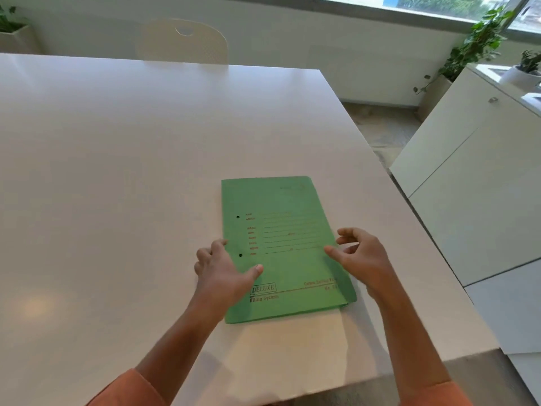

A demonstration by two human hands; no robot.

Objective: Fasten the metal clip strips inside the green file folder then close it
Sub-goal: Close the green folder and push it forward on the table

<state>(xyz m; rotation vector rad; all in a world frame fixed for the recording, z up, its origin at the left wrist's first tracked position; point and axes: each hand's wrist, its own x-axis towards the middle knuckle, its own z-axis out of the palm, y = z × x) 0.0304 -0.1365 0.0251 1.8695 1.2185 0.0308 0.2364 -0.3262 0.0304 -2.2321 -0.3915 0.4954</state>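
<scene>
On the bench (117, 171) the green file folder (281, 247) lies closed; left hand (219, 271) presses its spine edge with a loose grip, right hand (361, 256) hovers half-curled, holding nothing. Lifting the cover one-handed could slide it rightward.

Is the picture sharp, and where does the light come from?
Head view: daylight enters by the window at upper right; a soft glare spot lies on the table at left; the small print on the green file folder is blurred; the wide lens bends the table's edges.
</scene>
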